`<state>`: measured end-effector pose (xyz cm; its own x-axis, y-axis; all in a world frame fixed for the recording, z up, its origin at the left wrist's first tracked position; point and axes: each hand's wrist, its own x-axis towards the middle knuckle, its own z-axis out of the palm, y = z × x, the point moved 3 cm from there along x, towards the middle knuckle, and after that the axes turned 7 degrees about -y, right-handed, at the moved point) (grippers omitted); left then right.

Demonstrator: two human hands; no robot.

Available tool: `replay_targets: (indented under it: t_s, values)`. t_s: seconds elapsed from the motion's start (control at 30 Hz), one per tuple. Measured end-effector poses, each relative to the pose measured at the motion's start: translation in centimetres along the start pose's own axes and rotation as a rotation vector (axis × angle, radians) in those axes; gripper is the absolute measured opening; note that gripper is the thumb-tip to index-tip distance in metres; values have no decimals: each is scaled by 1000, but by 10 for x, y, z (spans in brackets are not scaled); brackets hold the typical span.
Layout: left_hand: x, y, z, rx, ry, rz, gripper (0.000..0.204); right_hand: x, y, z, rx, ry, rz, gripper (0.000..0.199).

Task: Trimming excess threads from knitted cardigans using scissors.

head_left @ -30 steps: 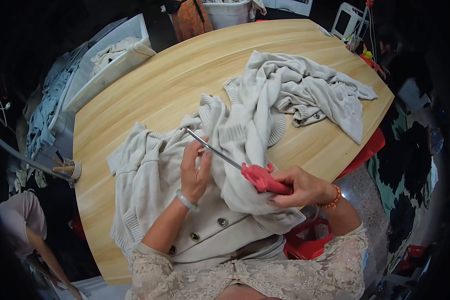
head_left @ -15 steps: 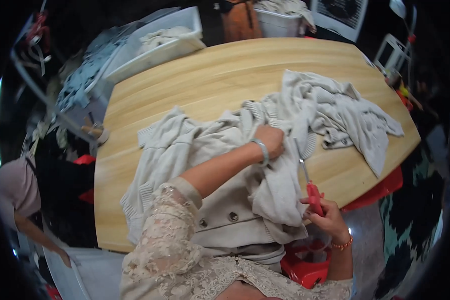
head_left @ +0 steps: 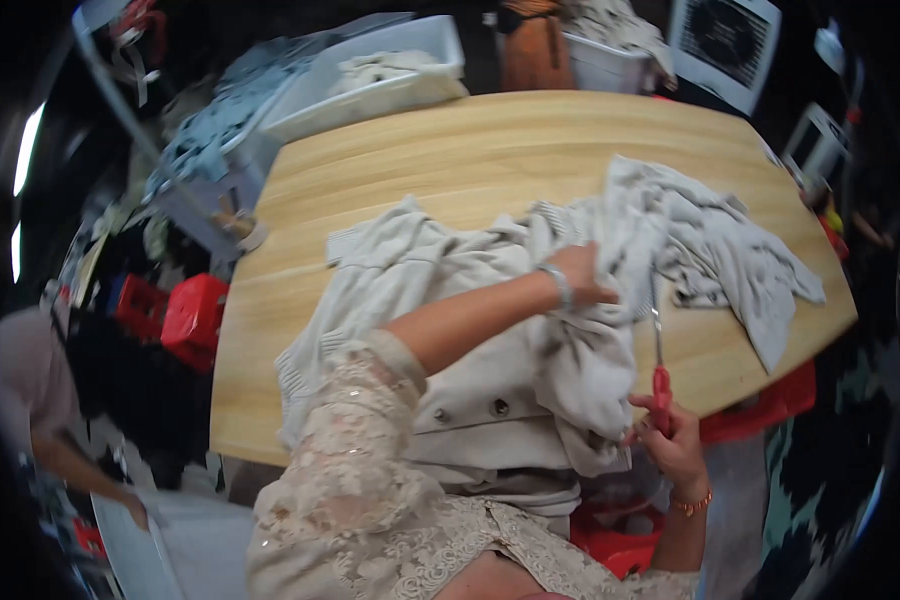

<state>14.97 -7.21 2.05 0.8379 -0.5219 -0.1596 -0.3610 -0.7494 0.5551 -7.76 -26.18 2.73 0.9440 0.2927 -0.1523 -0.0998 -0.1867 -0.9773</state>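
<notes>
A cream knit cardigan point(head_left: 470, 390) with dark round buttons lies bunched over the table's near side and hangs off its front edge. My left hand point(head_left: 578, 272), a silver bangle at its wrist, reaches across it and grips a fold near the ribbed part; the fingertips are partly hidden. To the right, my right hand point(head_left: 675, 440) is closed round the red handles of a pair of scissors point(head_left: 661, 390). Their metal blades point away from me, with the tips at the fabric's edge beside a second heap of cream knit cloth point(head_left: 710, 240).
The wood-topped table point(head_left: 390, 150) bears the cloth. Beyond its far left edge stands a white bin point(head_left: 365, 97) of garments. Red plastic stools point(head_left: 195, 318) flank the table at left and right. A person in a pale top point(head_left: 30, 370) is at the left, a hand on a white tub.
My left hand has shifted slightly along the cloth, its grip looking looser. The scissors now point more straight away from me. The whole view has swung a little, moving the table rightward.
</notes>
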Motion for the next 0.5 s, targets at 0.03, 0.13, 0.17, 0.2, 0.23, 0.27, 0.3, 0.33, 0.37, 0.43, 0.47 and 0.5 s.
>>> replay_targets:
  t_s: [0.03, 0.13, 0.17, 0.2, 0.23, 0.27, 0.3, 0.33, 0.37, 0.43, 0.47, 0.5]
  values:
    - [-9, -15, 0, 72, -37, -57, 85, 3, 0, 2, -58, -33, -37, 32]
    - [-28, -66, -17, 217, -94, -223, 89, 6, -8, 12, 100, -106, 17, 27]
    - [-20, -63, -21, 281, -139, -215, 84, -1, 2, 5, 60, -76, -12, 23]
    - [-16, -51, -28, 342, -232, -198, 76, -4, 14, -2, 23, -68, -45, 19]
    - [-8, -42, -32, 382, -386, -213, 67, -7, 17, -4, 32, -80, -37, 14]
    - [-1, -48, -36, 324, -373, -176, 63, -11, 15, -1, 70, -98, -28, 14]
    - [9, -57, -39, 266, -364, -130, 59, -16, 12, 2, 107, -106, -21, 15]
    - [17, -70, -49, 76, -303, -134, 50, -18, 6, 8, 129, -108, -8, 13]
    - [27, -75, -52, -113, -259, -124, 41, -17, -1, 11, 134, -153, -69, 14]
    - [20, -15, -61, -941, -365, 30, 24, -18, 12, 12, 36, -209, -123, 17]
    - [20, -16, -77, -1078, -303, 51, 22, -15, 3, 17, -60, -247, -202, 13]
    - [15, -5, -86, -1200, -157, 125, 24, -12, 2, 24, -1, -234, -206, 15]
